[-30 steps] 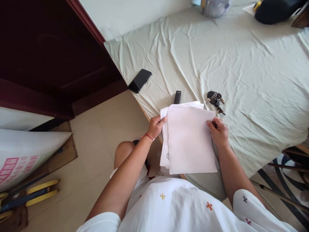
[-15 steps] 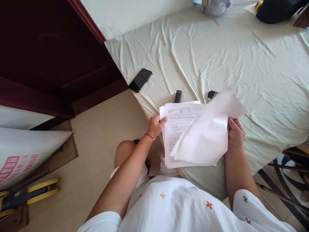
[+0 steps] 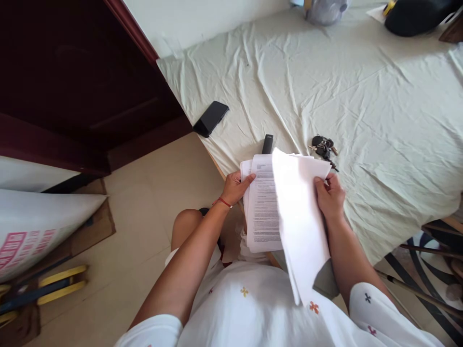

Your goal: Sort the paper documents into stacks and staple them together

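A stack of printed papers (image 3: 265,207) lies over the near edge of the table, its text too small to read. My left hand (image 3: 237,187) pinches the stack's left edge, thumb on top. Several lifted sheets (image 3: 300,207), blank side showing, are gripped at their upper right edge by my right hand (image 3: 331,195); their lower end hangs toward my shirt. Just beyond the papers a small black object (image 3: 267,143) is partly covered by them. A bunch of keys (image 3: 325,147) rests past my right hand.
A black phone (image 3: 211,118) lies near the left edge of the cloth-covered table (image 3: 379,106). At the back are a clear plastic container (image 3: 325,12) and a dark rounded object (image 3: 415,17). A white sack (image 3: 39,231) stands on the floor at left.
My right hand has moved left with its sheets, which now stand more upright and hang lower. The keys have come into fuller view. My left hand stays on the stack's edge.
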`<state>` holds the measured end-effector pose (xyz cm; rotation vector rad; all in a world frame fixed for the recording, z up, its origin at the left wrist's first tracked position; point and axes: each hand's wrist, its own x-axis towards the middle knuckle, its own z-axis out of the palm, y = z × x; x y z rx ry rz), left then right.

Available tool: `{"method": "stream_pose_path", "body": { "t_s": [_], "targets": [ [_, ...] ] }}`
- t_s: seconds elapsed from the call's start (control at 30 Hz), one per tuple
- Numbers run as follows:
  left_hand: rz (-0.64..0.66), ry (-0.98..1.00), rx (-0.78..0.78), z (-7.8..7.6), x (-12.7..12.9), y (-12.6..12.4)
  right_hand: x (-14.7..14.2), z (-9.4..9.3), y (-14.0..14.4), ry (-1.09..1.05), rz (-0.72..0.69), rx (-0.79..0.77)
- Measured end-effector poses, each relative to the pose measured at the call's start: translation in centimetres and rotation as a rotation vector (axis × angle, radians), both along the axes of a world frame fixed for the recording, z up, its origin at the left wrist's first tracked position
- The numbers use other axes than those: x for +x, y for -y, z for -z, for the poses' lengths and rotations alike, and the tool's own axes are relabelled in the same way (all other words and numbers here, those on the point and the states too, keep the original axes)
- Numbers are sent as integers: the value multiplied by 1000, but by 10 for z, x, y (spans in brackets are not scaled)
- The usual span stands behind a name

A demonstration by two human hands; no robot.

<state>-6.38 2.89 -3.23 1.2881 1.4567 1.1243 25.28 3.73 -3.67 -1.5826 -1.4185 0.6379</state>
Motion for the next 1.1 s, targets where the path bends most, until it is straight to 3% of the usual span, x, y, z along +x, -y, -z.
{"method": "stream_pose_path", "body": {
  "t_s": [0.17, 0.27, 0.4, 0.67, 0.83, 0.93, 1.1],
  "targets": [
    [6, -127, 88, -1, -1, -2, -2, 2, -3, 61, -97, -1],
    [16, -122, 102, 0, -2, -3, -2, 2, -5, -72, -142, -70],
    [19, -140, 106, 3, -3, -4, -3, 4, -8, -279, -179, -51],
    [16, -121, 120, 3, -3, -3, 6, 6, -5, -300, -215, -111],
    [44, 16, 114, 5, -4, -2, 9, 3, -1, -410, -79, -31],
    [22, -55, 108, 6, -3, -2, 11, -2, -2, -610, 29, 17],
    [-11, -118, 114, 3, -2, -2, 20, -13, -6, -804, 128, -60]
  ]
}}
